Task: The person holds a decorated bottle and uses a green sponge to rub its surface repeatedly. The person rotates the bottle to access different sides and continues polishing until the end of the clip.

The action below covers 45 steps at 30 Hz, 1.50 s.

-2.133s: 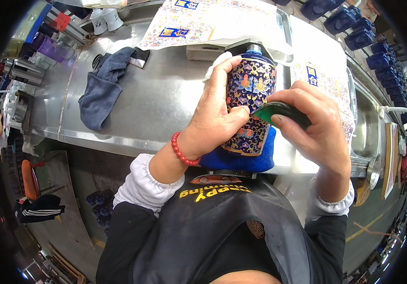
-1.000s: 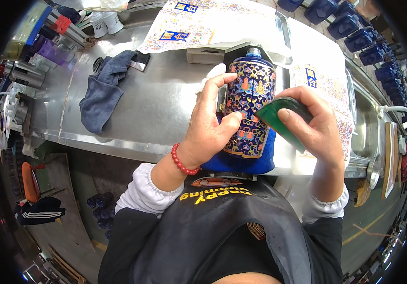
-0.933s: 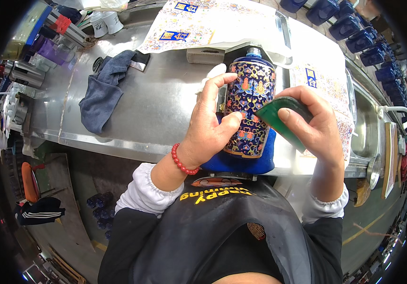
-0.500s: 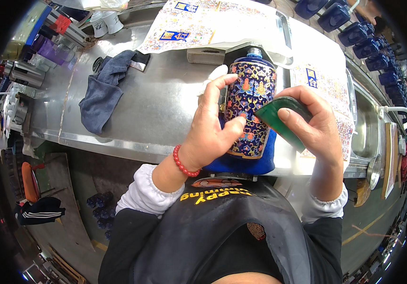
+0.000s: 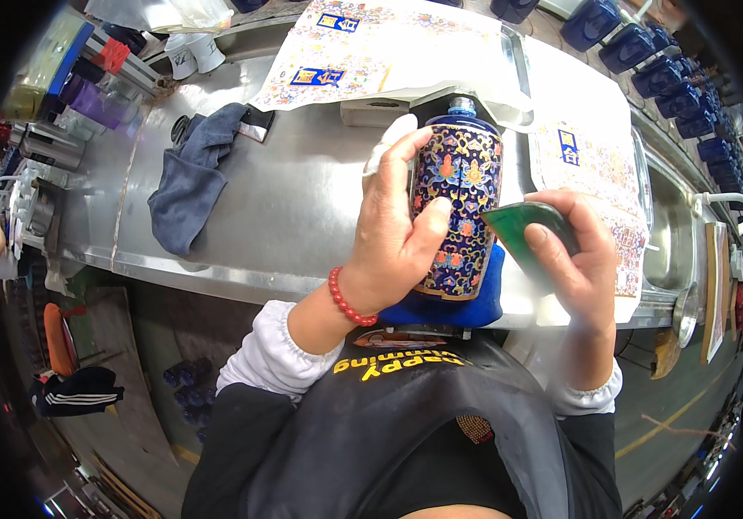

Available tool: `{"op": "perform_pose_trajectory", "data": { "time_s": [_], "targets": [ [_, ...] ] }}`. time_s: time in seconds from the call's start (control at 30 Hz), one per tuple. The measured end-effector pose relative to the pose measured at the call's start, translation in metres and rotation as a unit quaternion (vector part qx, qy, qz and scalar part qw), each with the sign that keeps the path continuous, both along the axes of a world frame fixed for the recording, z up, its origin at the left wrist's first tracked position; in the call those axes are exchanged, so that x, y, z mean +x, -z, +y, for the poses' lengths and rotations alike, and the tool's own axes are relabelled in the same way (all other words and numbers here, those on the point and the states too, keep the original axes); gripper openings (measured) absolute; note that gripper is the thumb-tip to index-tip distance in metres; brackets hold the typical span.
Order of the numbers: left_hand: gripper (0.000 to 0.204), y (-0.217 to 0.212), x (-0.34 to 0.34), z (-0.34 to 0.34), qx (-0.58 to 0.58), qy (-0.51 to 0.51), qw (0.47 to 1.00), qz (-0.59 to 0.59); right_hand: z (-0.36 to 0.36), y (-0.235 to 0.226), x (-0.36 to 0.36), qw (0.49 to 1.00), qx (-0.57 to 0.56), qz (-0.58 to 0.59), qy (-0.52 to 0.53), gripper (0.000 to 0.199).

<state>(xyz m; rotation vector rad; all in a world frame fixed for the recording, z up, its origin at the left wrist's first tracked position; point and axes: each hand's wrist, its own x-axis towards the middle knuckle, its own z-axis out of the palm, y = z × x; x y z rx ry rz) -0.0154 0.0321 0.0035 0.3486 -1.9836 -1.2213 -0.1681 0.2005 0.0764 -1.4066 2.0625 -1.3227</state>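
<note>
A dark blue bottle [image 5: 462, 173], wrapped in a colourful floral pattern with a clear-topped neck, lies with its neck pointing away from me. It rests on a blue cushion [image 5: 485, 290] at the bench's near edge. My left hand [image 5: 389, 233] grips the bottle from its left side, thumb across the front; a white covering shows on a finger. In my right hand [image 5: 586, 268] is a green, flat scraper [image 5: 522, 232], pinched between thumb and fingers. Its pointed corner is at the bottle's right edge; whether it touches cannot be told.
Printed patterned sheets [image 5: 449, 52] lie behind the bottle, and more sheets [image 5: 596, 160] lie to its right. A grey-blue cloth [image 5: 190, 182] is on the metal bench [image 5: 302, 190] at left. Right of the sheets is a sink [image 5: 667, 216]. Several blue bottles [image 5: 678, 95] line the far right.
My right hand has drawn the scraper slightly right and down, from the bottle's front toward its right edge. My left hand keeps its hold. The whole view has shifted a little.
</note>
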Motion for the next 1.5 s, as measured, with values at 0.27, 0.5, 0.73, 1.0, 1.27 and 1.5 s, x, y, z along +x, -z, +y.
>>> {"op": "perform_pose_trajectory", "data": {
  "time_s": [0.27, 0.5, 0.73, 1.0, 1.27, 1.5],
  "targets": [
    [0.078, 0.006, 0.003, 0.008, 0.002, 0.008, 1.000, -0.027, -0.001, 0.028, 0.018, 0.969, -0.040, 0.236, -0.054, 0.059],
    [0.079, 0.002, 0.003, 0.010, 0.001, 0.000, 0.999, -0.032, 0.004, 0.041, 0.023, 0.962, -0.040, 0.270, -0.017, 0.057],
    [0.073, 0.000, 0.002, 0.004, -0.025, -0.017, 0.999, -0.024, 0.007, 0.013, 0.033, 0.984, -0.075, -0.148, 0.062, 0.038],
    [0.065, 0.007, 0.006, -0.001, -0.023, -0.014, 1.000, 0.010, -0.001, 0.000, 0.014, 0.994, 0.048, -0.091, -0.030, 0.035],
    [0.065, 0.009, 0.007, 0.001, 0.000, -0.001, 1.000, 0.008, -0.006, -0.004, 0.021, 0.986, 0.049, -0.157, -0.014, 0.035],
    [0.072, 0.004, 0.012, 0.007, 0.046, 0.018, 0.998, -0.023, -0.004, -0.005, 0.019, 0.986, 0.077, -0.150, -0.019, 0.035]
  ]
}}
